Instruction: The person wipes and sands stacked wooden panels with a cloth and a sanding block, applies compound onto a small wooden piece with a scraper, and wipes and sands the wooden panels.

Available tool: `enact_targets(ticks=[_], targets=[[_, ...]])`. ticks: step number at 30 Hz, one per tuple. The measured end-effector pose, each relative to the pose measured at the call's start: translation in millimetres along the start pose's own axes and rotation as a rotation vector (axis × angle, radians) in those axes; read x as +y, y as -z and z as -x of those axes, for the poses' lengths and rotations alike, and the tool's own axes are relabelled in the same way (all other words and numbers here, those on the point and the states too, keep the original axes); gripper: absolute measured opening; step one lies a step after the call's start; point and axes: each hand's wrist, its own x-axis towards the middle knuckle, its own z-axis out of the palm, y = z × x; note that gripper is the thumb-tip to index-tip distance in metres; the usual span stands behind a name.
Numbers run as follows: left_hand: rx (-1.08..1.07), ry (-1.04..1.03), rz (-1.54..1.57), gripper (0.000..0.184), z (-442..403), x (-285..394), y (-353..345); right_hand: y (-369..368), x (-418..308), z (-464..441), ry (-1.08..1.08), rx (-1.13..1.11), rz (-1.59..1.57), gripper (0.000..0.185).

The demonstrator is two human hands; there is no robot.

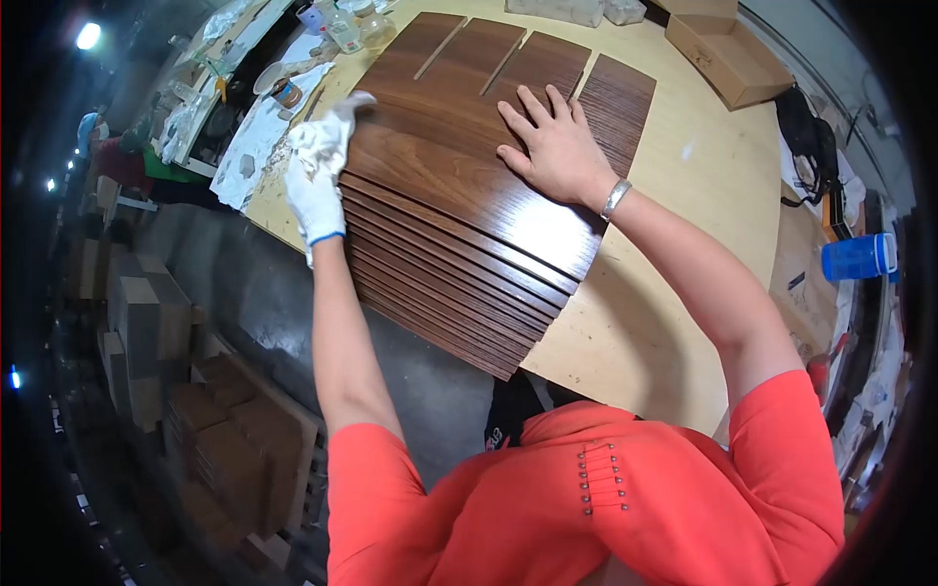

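Slotted wood-grain panel point(430, 137): dark brown, glossy highlight near right edge, tops fanned stack point(440, 283) on workbench point(708, 186) | right hand point(557, 148): bare, spread flat on panel | gloved left hand point(315, 184): bunched around white rag point(327, 135) at left edge

Both arms point(344, 337) outstretched — right fingers point(536, 109) splayed
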Motion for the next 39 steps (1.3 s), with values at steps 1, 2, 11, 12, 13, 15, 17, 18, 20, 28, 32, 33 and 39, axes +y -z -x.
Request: enact_targets(ticks=[1, 2, 11, 12, 13, 15, 17, 18, 20, 28, 32, 33, 39], targets=[[0.073, -0.230, -0.065, 0.040, -11, -26, -6, 0, 0, 0, 0.001, -0.001, -0.009, 0.067], [0.149, -0.462, -0.135, 0.039, -17, -50, -12, 0, -2, 0, 0.002, 0.002, -0.022, 0.067], [0.169, -0.467, -0.006, 0.035, 78, -69, -41, 3, -1, 0, 0.018, 0.017, -0.026, 0.066], [0.103, -0.365, 0.083, 0.025, 37, -56, -16, 1, -1, 0, 0.017, 0.029, -0.030, 0.066], [0.047, -0.258, 0.168, 0.017, -3, -43, 9, 1, -1, 0, 0.016, 0.031, -0.027, 0.066], [0.043, -0.168, 0.249, 0.012, -21, -26, 19, 5, -2, 0, 0.008, 0.017, -0.027, 0.066], [0.011, -0.109, 0.171, 0.012, -2, -24, 26, 6, -3, -2, 0.010, 0.015, -0.023, 0.066], [0.101, -0.271, -0.052, 0.018, 42, -39, 6, 5, -2, -2, 0.012, 0.021, -0.022, 0.065], [0.221, -0.495, -0.180, 0.038, 135, -44, -30, 2, -3, -2, 0.013, 0.033, -0.024, 0.065], [0.026, -0.467, 0.156, 0.051, 140, -11, -32, -1, -2, -1, 0.012, 0.044, -0.033, 0.065], [0.332, -0.565, 0.011, 0.031, 54, -38, -19, -1, 0, -2, 0.002, 0.046, -0.025, 0.066], [0.281, -0.553, -0.062, 0.032, 84, -37, -25, -3, -1, -2, 0.000, 0.042, -0.019, 0.066], [-0.026, -0.121, 0.602, 0.044, 220, -12, -58, -2, -2, -3, 0.002, 0.036, -0.013, 0.067]])
